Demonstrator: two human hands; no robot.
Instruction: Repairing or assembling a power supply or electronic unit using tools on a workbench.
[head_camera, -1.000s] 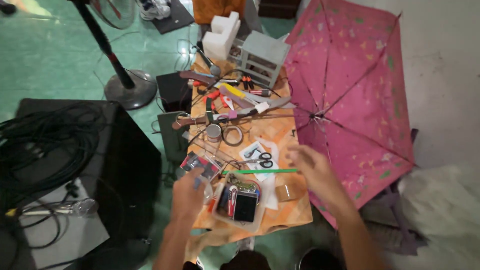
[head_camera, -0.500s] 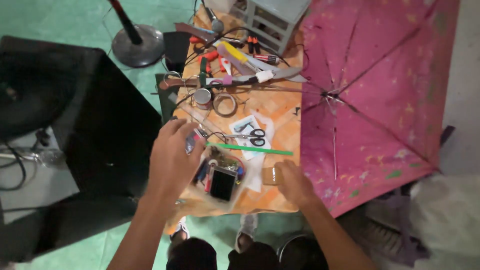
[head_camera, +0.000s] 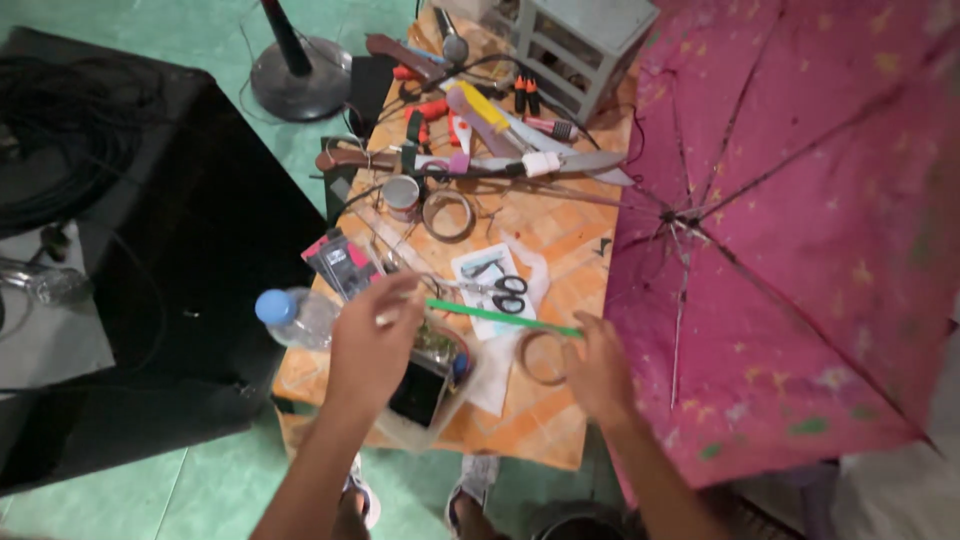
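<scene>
orange worktop (head_camera: 560, 240), scissors (head_camera: 500, 292) on white sheet, tape rolls (head_camera: 447, 212), green stick (head_camera: 505, 317), water bottle (head_camera: 295, 315), knives and tools at far end; cluttered

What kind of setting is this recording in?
Probably a home repair corner or small informal workshop: a low table crowded with hand tools, tape rolls and scissors, an opened pink umbrella beside it, and a green tiled floor.

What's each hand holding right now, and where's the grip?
The left hand and right hand seem to pinch opposite ends of a thin green stick. Motion blur hides the fingertips, so the grip isn't certain.
</scene>
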